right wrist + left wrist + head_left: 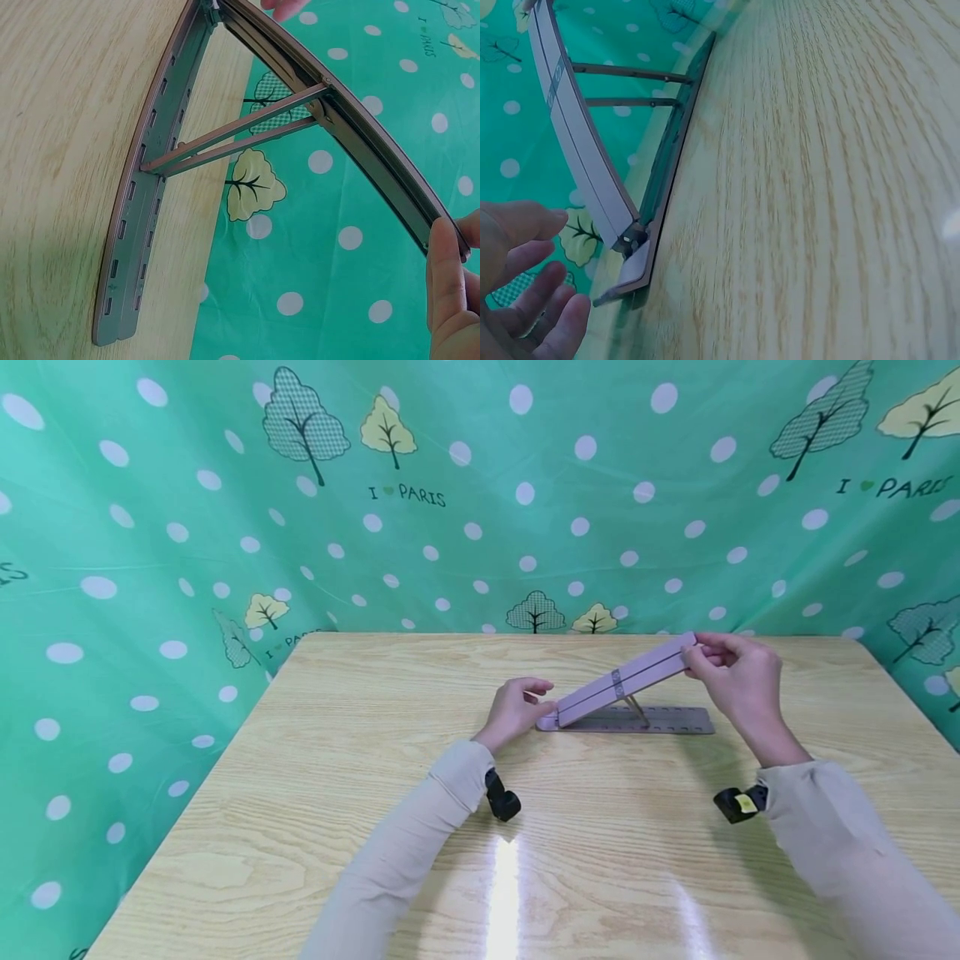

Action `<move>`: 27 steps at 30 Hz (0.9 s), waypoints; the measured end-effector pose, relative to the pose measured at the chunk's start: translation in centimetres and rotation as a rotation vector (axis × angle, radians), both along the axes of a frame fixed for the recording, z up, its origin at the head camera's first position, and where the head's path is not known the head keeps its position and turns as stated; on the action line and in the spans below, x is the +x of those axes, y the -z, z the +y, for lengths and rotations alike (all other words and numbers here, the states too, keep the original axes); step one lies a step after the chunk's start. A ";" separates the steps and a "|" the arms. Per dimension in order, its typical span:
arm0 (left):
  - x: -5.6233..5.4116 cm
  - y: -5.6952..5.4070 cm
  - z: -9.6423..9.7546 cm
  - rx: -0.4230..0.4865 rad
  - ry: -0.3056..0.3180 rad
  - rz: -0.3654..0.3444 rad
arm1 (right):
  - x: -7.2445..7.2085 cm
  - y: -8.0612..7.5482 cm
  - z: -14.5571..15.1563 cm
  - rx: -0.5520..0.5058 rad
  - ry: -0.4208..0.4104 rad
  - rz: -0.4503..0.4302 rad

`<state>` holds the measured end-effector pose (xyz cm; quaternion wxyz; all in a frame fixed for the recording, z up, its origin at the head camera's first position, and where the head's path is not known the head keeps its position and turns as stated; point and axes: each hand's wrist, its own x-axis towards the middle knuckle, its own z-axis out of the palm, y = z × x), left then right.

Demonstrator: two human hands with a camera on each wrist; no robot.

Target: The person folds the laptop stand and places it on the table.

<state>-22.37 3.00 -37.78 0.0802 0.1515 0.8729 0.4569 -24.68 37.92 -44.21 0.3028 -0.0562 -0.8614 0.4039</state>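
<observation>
A pinkish-purple folding laptop stand lies on the table with its upper arm (652, 670) raised at a slant from the flat slotted base (678, 720). Two thin prop legs (247, 124) run between the arm and the base in the right wrist view. My right hand (744, 681) pinches the raised far end of the arm between thumb and fingers. At the low hinge end (634, 240), my left hand (514, 708) is held close with loosely bent fingers; whether a fingertip touches the stand I cannot tell.
The wooden table (300, 793) spreads out in front and to both sides. A green dotted curtain (420, 543) with printed trees hangs behind its back edge. Dark wrist cameras (502, 797) sit on both sleeves.
</observation>
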 end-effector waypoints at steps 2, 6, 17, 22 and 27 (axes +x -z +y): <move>-0.1 0.2 0.0 0.000 0.002 -0.004 | 0.0 0.0 0.0 0.006 0.007 -0.004; -0.2 0.6 -0.1 0.007 0.004 -0.013 | 0.0 -0.2 0.0 0.017 0.008 -0.011; -0.6 1.6 -0.3 0.017 0.038 -0.122 | 0.1 -0.1 0.1 0.025 0.008 -0.025; -0.7 1.9 -0.3 0.007 0.042 -0.130 | 0.9 -1.4 -0.7 0.002 -0.015 -0.054; -0.8 2.1 -0.4 0.024 0.019 -0.140 | 2.6 -4.4 -2.7 -0.111 -0.087 -0.096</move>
